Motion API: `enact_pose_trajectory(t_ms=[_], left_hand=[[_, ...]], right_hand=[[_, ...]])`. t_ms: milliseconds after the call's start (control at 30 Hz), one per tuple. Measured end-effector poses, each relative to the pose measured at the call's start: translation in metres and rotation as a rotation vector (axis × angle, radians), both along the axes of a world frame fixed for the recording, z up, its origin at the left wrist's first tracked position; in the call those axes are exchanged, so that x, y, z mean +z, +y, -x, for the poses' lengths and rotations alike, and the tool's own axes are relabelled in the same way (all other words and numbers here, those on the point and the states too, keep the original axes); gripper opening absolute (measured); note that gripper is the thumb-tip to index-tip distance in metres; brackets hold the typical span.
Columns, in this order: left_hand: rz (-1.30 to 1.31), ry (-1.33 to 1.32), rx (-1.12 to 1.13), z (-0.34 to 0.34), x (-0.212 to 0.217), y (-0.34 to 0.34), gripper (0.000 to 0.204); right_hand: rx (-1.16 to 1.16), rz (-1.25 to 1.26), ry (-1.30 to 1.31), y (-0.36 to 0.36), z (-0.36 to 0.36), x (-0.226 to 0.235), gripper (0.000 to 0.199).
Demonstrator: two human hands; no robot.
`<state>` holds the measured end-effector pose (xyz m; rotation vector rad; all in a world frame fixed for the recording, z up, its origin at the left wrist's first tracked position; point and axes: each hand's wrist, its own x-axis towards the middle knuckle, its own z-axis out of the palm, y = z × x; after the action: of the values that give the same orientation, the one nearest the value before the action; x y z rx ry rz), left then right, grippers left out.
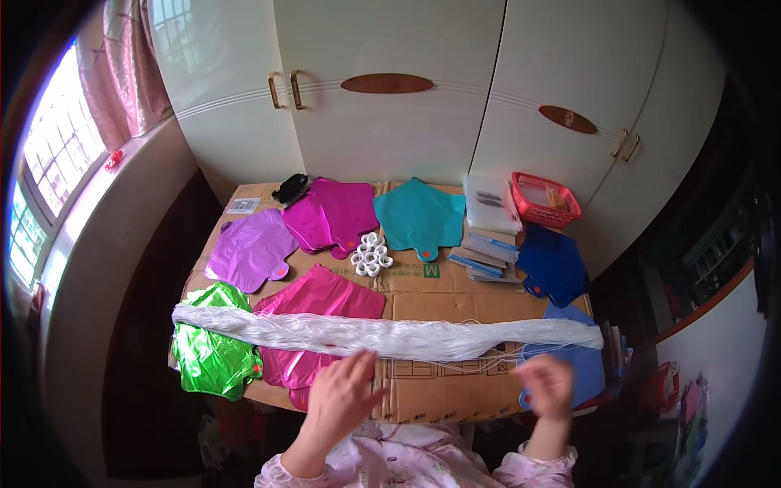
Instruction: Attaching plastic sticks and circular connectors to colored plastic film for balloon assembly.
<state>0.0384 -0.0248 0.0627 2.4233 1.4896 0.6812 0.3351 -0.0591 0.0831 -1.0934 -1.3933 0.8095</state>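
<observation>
A long bundle of white string (pixel 390 336) stretches from left to right across the cardboard, over several foil balloons. My left hand (pixel 342 397) is at the bundle's near side, its fingers stretched out and apart, fingertips by the strands. My right hand (pixel 548 385) is raised near the bundle's right part and slightly blurred. Its fingers are pinched together, and thin loose strands run toward the fingertips. Under the string lie a green foil balloon (pixel 213 362), a pink foil balloon (pixel 305 297) and a light blue foil balloon (pixel 587 378), all flat.
On the cardboard (pixel 443 297) lie purple (pixel 252 248), magenta (pixel 331 213), teal (pixel 421 215) and dark blue (pixel 555 264) foil balloons. White ribbon rolls (pixel 372 255), stacked packets (pixel 486 256), plastic bags (pixel 486 207), a red basket (pixel 547 213) and a black object (pixel 290 189) sit among them. Cabinet doors (pixel 390 130) stand behind.
</observation>
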Motion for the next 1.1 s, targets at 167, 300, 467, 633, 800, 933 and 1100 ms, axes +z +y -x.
enact_pose_trajectory(t_ms=[167, 300, 467, 633, 800, 933, 1100], left_hand=[[0.285, -0.624, -0.496, -0.014, 0.013, -0.010, 0.049], [0.474, -0.886, -0.480, 0.007, -0.006, -0.017, 0.015], [0.462, -1.232, -0.463, 0.022, -0.004, -0.026, 0.015], [0.477, -2.231, -0.181, 0.107, -0.006, -0.036, 0.013], [-0.075, -2.063, -0.215, 0.225, 0.009, -0.055, 0.011], [-0.250, -1.795, -0.049, 0.231, 0.013, -0.073, 0.014], [-0.038, -0.788, 0.104, 0.116, 0.034, -0.066, 0.015]], right_hand=[[0.380, -0.348, -0.454, 0.014, 0.086, -0.003, 0.005], [0.377, -0.412, -0.366, 0.015, 0.104, -0.005, 0.008], [0.392, -0.373, -0.387, 0.013, 0.114, -0.012, 0.014], [0.180, -0.549, -0.531, 0.008, 0.121, -0.010, 0.041], [0.196, -0.525, -0.515, 0.007, 0.112, -0.028, 0.046], [0.309, -0.432, -0.469, 0.012, 0.117, -0.033, 0.048], [0.651, -0.307, -0.272, 0.022, 0.155, -0.030, 0.063]])
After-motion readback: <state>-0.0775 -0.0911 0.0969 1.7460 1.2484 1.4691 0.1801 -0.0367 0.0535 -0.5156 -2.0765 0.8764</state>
